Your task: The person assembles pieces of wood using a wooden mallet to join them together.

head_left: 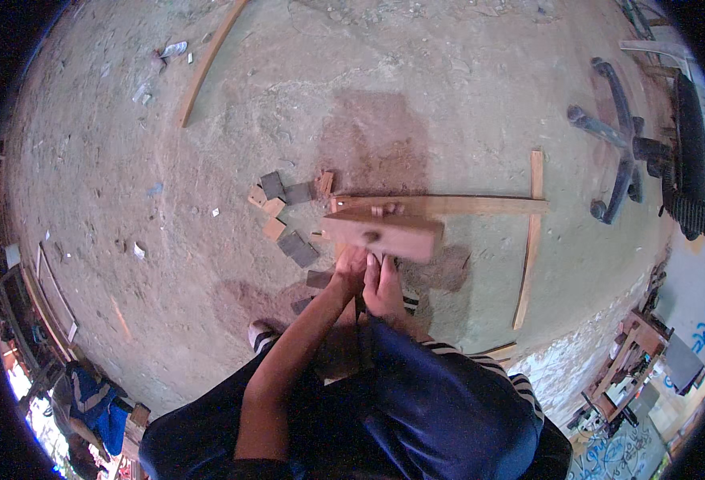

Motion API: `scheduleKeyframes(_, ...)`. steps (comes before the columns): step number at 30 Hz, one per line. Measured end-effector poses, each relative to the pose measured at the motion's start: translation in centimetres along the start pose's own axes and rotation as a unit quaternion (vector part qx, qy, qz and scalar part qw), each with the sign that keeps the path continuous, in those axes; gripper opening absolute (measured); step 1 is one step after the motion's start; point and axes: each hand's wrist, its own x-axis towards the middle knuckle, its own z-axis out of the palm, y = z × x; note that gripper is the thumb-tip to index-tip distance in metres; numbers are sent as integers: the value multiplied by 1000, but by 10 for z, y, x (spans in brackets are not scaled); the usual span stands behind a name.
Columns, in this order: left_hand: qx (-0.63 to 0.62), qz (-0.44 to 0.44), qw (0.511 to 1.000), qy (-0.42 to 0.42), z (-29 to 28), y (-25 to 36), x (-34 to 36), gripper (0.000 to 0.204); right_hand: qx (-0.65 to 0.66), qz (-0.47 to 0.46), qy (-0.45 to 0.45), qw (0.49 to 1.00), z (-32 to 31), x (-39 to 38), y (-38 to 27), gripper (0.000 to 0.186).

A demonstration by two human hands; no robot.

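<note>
A wooden mallet [400,238] with a blocky head, a little blurred, is in front of me, my right hand [383,290] closed around its handle. Just to the left, my left hand [351,266] is curled close beside it, partly under the mallet head. Its fingers are closed, but what they grip is hidden. Past the mallet lies a long wooden strip [472,205], its left end close to the mallet head. Several small wood and dark blocks [295,248] are scattered on the floor left of my hands.
A second strip [532,248] crosses the long one's right end. Another wooden strip [208,64] lies at the far left. A dark chair base [628,148] rests on its side at the right. A wooden stand [628,360] with tools is at lower right. Litter dots the dusty floor [144,304].
</note>
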Motion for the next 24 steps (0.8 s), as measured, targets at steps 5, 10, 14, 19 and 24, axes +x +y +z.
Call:
scheduleKeyframes(5,173,54,963,199,11,-1,-4,57,262,206,17,943,2,-3,16,36)
scheduleKeyframes(10,91,17,991,94,41,2,4,54,12,33,-26,999,11,-4,18,34)
scheduleKeyframes(14,-147,54,974,162,42,0,5,59,-46,-93,48,993,4,-7,8,30)
scheduleKeyframes(19,189,29,955,228,13,3,-7,64,246,239,65,937,3,-3,-2,33)
scheduleKeyframes(24,-25,28,998,59,-7,8,-18,66,-5,-26,-64,998,-5,2,-8,33)
